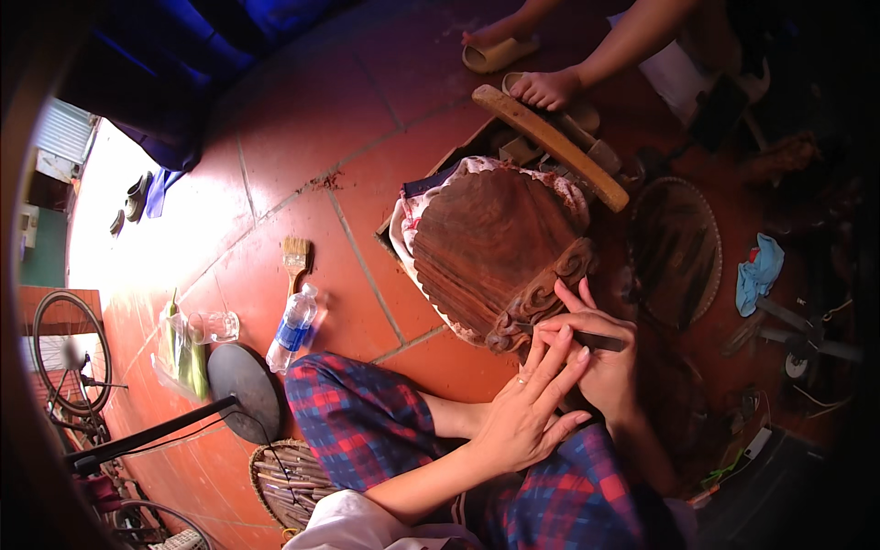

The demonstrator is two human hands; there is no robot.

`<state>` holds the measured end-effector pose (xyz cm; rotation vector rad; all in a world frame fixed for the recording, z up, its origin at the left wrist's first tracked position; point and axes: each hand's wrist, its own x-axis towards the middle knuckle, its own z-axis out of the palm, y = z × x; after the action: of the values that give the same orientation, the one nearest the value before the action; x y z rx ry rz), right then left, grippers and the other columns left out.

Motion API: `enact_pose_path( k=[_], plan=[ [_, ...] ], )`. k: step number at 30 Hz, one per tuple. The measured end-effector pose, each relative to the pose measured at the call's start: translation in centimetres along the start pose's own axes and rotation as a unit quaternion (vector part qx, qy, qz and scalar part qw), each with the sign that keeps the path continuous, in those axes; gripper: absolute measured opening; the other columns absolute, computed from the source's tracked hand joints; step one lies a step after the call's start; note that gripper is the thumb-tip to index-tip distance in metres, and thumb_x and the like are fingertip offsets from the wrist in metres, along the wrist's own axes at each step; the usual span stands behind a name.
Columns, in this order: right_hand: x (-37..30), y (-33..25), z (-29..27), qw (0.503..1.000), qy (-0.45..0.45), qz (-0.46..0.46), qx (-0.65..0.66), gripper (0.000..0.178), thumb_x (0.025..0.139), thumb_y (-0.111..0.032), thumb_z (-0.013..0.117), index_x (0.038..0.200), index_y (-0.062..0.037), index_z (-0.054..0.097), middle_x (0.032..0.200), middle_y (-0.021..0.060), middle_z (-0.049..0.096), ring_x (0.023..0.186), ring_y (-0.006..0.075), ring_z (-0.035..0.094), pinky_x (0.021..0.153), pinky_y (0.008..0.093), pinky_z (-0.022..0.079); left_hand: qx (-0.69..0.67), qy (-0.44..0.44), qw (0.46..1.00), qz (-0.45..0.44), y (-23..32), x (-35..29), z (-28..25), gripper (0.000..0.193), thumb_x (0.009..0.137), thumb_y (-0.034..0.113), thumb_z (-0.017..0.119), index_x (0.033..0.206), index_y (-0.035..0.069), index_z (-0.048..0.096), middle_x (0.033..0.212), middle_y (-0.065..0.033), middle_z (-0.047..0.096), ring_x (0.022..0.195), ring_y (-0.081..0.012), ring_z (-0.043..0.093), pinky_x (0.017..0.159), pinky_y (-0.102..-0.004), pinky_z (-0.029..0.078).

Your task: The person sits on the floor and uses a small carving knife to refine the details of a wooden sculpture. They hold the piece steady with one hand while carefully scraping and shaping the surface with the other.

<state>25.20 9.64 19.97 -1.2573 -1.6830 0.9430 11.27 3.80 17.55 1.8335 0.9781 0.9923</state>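
A dark brown carved wooden piece (495, 247), with a scalloped edge and a scrolled rim, lies on a pale patterned cloth (403, 238) in front of me. At its near right rim, my right hand (607, 353) is closed round a slim dark carving chisel (600, 341), whose thin tip points left at the scrolls. Two right fingertips reach onto the carved edge. My left hand (518, 417) rests against the right one with its fingers stretched out and its thumb apart. Fingers partly cover the chisel.
Left on the tiled floor are a brush (295, 257), a plastic bottle (293, 325), a glass (215, 327) and a round black stand base (243, 390). A wooden bar (550, 142) lies beyond the work, near another person's feet (545, 89). Right stands a beaded-edge oval wooden piece (674, 252).
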Motion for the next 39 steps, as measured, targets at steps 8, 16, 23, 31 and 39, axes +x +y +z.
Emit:
enact_pose_path(
  k=[8, 16, 23, 31, 39],
  plan=[
    [0.5, -0.5, -0.1, 0.999, -0.008, 0.032, -0.013, 0.012, 0.080, -0.002, 0.070, 0.092, -0.0003, 0.073, 0.089, 0.0110, 0.074, 0.111, 0.0376, 0.065, 0.110, 0.0508, 0.037, -0.033, 0.012, 0.999, -0.009, 0.3, -0.1, -0.2, 0.076, 0.092, 0.033, 0.066, 0.151, 0.003, 0.029, 0.159, -0.0280, 0.013, 0.147, -0.0458, 0.014, 0.117, -0.0472, 0.024],
    [0.4, -0.6, 0.2, 0.998, 0.004, 0.057, 0.005, 0.011, 0.085, -0.004, 0.067, 0.094, 0.0000, 0.072, 0.089, 0.0113, 0.074, 0.107, 0.0360, 0.067, 0.111, 0.0526, 0.035, -0.043, 0.016, 0.999, -0.001, 0.4, 0.2, -0.4, 0.078, 0.091, 0.032, 0.067, 0.152, 0.002, 0.027, 0.159, -0.0278, 0.011, 0.148, -0.0451, 0.011, 0.117, -0.0477, 0.022],
    [-0.2, -0.4, -0.1, 0.992, 0.091, 0.030, 0.076, 0.013, 0.087, 0.002, 0.064, 0.099, 0.0038, 0.071, 0.096, 0.0136, 0.073, 0.099, 0.0226, 0.070, 0.098, 0.0404, 0.050, -0.022, 0.005, 0.999, 0.036, 0.0, 0.9, -0.1, 0.079, 0.091, 0.034, 0.067, 0.152, 0.003, 0.027, 0.159, -0.0289, 0.011, 0.147, -0.0471, 0.011, 0.117, -0.0487, 0.021],
    [-1.6, 0.1, -2.2, 0.950, 0.171, 0.095, 0.245, 0.029, 0.101, -0.016, 0.055, 0.117, 0.0071, 0.054, 0.099, 0.0170, 0.067, 0.085, 0.0244, 0.072, 0.078, 0.0329, 0.060, -0.070, -0.049, 0.996, 0.008, 0.7, -0.6, 0.5, 0.072, 0.092, 0.027, 0.064, 0.150, 0.001, 0.030, 0.156, -0.0264, 0.025, 0.141, -0.0424, 0.034, 0.109, -0.0450, 0.038],
    [0.3, 0.2, -1.7, 0.994, -0.019, -0.096, -0.052, 0.018, 0.078, 0.000, 0.075, 0.095, -0.0045, 0.073, 0.089, 0.0088, 0.074, 0.106, 0.0329, 0.068, 0.108, 0.0489, 0.039, 0.183, 0.103, 0.971, -0.117, 0.2, -3.1, 0.3, 0.061, 0.084, 0.032, 0.073, 0.140, 0.018, 0.054, 0.151, -0.0230, 0.032, 0.138, -0.0430, 0.029, 0.109, -0.0479, 0.026]
  ],
)
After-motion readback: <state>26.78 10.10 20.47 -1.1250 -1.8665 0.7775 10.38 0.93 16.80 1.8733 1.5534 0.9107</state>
